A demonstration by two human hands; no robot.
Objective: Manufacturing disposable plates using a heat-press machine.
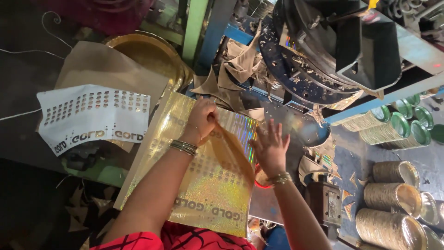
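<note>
A stack of shiny gold holographic sheets (203, 185) lies in front of me, its top sheet curling up at the far edge. My left hand (200, 119) pinches that raised edge of the top sheet, fingers closed on it. My right hand (269, 147) hovers flat and spread over the sheet's right side, fingers apart, holding nothing. Both wrists carry bangles. A brown backing paper (231, 153) shows under the lifted edge.
A white printed sheet (92, 118) lies on brown paper at the left, beside a gold plate stack (152, 55). A dark press machine (319, 51) with paper scraps stands at the back. Rolled stacks of gold and green plates (393, 199) fill the right side.
</note>
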